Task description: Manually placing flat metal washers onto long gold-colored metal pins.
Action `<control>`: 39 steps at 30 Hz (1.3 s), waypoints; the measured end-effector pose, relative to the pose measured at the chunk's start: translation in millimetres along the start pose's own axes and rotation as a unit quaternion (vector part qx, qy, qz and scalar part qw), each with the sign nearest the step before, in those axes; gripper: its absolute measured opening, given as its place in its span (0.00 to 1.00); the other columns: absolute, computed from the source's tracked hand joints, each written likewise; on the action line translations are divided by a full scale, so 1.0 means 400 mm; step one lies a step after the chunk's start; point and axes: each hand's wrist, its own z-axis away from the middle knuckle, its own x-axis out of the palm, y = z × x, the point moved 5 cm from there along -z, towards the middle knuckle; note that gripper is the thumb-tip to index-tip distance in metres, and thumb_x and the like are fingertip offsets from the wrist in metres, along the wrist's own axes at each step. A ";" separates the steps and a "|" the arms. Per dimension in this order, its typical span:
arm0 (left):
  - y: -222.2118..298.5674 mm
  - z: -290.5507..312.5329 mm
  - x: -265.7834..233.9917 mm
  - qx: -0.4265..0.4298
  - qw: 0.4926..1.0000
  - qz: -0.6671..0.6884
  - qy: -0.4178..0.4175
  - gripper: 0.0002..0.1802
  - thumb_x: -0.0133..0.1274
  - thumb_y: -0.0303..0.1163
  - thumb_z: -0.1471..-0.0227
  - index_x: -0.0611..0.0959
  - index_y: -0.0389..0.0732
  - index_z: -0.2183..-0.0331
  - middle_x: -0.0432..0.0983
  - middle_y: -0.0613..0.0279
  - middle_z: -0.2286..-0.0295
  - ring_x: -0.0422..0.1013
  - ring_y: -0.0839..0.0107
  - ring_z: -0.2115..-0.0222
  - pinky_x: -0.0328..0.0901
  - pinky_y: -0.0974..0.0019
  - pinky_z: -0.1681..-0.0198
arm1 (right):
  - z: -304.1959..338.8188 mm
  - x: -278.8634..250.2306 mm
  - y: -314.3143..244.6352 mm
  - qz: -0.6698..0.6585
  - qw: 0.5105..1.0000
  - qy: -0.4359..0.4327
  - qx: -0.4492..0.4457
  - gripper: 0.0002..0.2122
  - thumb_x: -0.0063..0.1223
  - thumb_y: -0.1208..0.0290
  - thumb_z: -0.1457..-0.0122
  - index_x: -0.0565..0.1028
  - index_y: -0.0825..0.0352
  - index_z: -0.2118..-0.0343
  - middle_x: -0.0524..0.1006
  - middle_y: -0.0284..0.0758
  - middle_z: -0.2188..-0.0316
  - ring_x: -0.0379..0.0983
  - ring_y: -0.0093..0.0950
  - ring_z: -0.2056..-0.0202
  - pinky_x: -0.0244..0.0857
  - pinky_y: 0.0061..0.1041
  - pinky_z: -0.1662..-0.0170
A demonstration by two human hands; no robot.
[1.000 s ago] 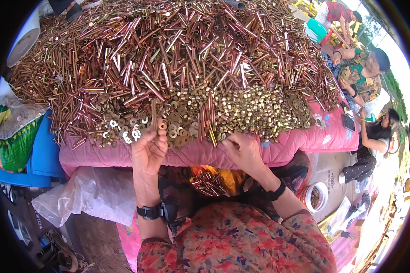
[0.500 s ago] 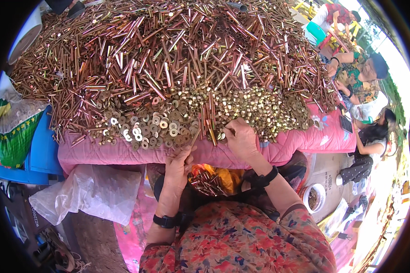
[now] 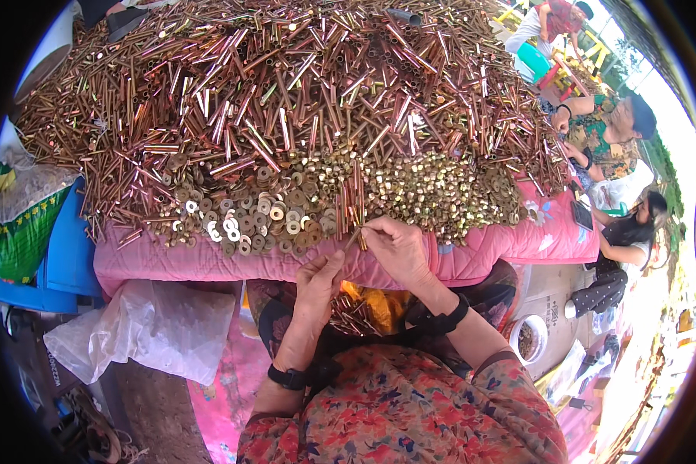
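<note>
Over the near edge of the pink quilted cloth (image 3: 178, 261), my left hand (image 3: 317, 284) is closed in a pinch on a thin metal rod (image 3: 353, 239) that slants up to the right. My right hand (image 3: 398, 249) has its fingertips pressed together at the rod's upper end; any small part between them is too small to make out. Just beyond lies a small bundle of copper-coloured tubes (image 3: 349, 203). Flat round washers (image 3: 264, 220) are spread to its left, and brass-coloured nuts (image 3: 425, 197) are heaped to its right.
A big heap of metal tubes (image 3: 232, 100) covers the far side. More finished-looking metal pieces (image 3: 353, 313) lie in an orange bag at my lap. Clear plastic sheeting (image 3: 143, 329) hangs left; a white bucket (image 3: 529, 340) stands right. Other people (image 3: 619, 127) sit along the right.
My right hand has moved left and slightly down to the rod's upper end. My left hand has shifted right and down, bringing the rod to it.
</note>
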 end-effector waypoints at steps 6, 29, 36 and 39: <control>0.004 0.013 0.016 -0.035 0.999 0.015 0.000 0.15 0.53 0.40 0.47 0.79 0.36 0.74 0.58 0.79 0.88 0.48 0.88 0.89 0.41 0.79 0.87 | 0.025 0.031 -0.026 0.011 0.995 0.056 -0.085 0.04 0.55 0.78 0.48 0.76 0.70 0.69 0.76 0.34 0.78 0.71 0.18 0.78 0.64 0.17 0.75; 0.089 0.036 -0.066 0.089 0.993 0.007 0.075 0.11 0.55 0.35 0.51 0.83 0.36 0.74 0.56 0.81 0.90 0.47 0.88 0.89 0.39 0.77 0.85 | -0.091 0.015 -0.038 0.249 0.958 0.052 -0.130 0.10 0.50 0.78 0.53 0.71 0.63 0.66 0.72 0.37 0.72 0.70 0.40 0.69 0.66 0.36 0.68; 0.138 0.043 -0.047 0.157 0.982 -0.089 0.058 0.09 0.56 0.30 0.52 0.83 0.33 0.73 0.71 0.75 0.81 0.62 0.86 0.79 0.54 0.79 0.74 | -0.025 -0.012 -0.097 0.194 0.966 0.008 -0.172 0.13 0.46 0.86 0.53 0.71 0.64 0.65 0.70 0.38 0.68 0.68 0.40 0.65 0.65 0.34 0.65; 0.131 0.038 -0.055 0.165 0.978 -0.124 0.038 0.07 0.56 0.28 0.53 0.84 0.34 0.73 0.71 0.75 0.81 0.60 0.87 0.80 0.54 0.79 0.76 | -0.010 -0.013 -0.105 0.219 0.955 0.000 -0.201 0.13 0.46 0.86 0.54 0.70 0.65 0.64 0.70 0.39 0.67 0.68 0.40 0.63 0.65 0.34 0.63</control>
